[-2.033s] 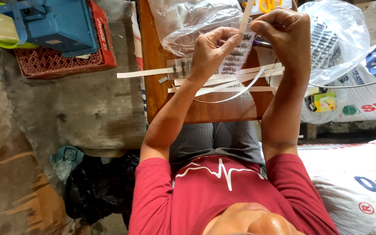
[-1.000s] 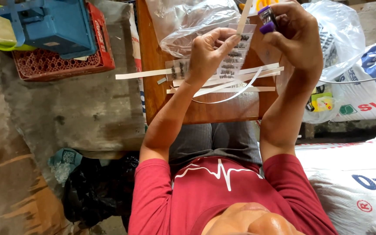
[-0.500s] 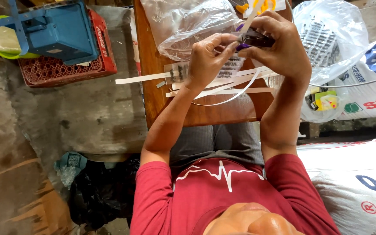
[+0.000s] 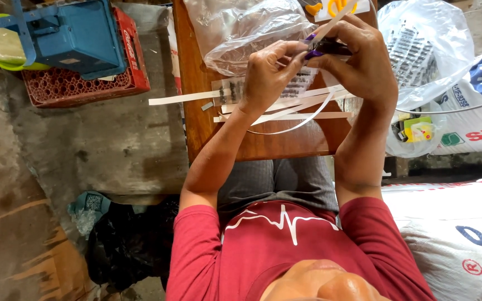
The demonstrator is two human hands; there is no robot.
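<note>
My left hand (image 4: 269, 72) pinches a small clear packet (image 4: 297, 89) of dark pieces together with a white paper strip (image 4: 336, 19), above the wooden table (image 4: 263, 145). My right hand (image 4: 364, 61) grips a small purple and black tool (image 4: 322, 49), which looks like a stapler. The tool's tip sits at the top of the packet, against my left fingertips. More white paper strips (image 4: 185, 98) lie across the table under my hands.
A large clear plastic bag (image 4: 246, 33) lies at the far end of the table, with orange-handled scissors (image 4: 330, 8) beside it. Another bag of blister packs (image 4: 419, 50) hangs at the right. A red crate (image 4: 85, 83) holding a blue box (image 4: 73, 33) stands left. White sacks (image 4: 464, 223) lie at the right.
My right hand picked up the purple tool, raised it, then brought it down to the packet at my left fingertips. My left hand stayed nearly still with the packet.
</note>
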